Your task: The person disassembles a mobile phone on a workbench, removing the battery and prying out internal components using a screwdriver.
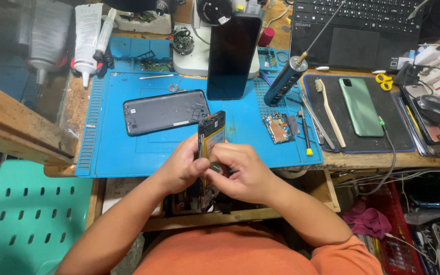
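I hold an opened phone frame upright on its edge, in front of the blue work mat. My left hand grips its left side and lower end. My right hand closes on the lower right of the frame, fingertips pressing at a small part there. The yellow battery shows inside the frame. A grey phone back cover lies flat on the mat behind my left hand. A small circuit board rests on the mat to the right.
A dark phone screen leans upright at the mat's back. A green phone and a toothbrush lie on a black pad. A laptop, tweezers, a screwdriver, a cylindrical tool, a tube and a green chair surround the bench.
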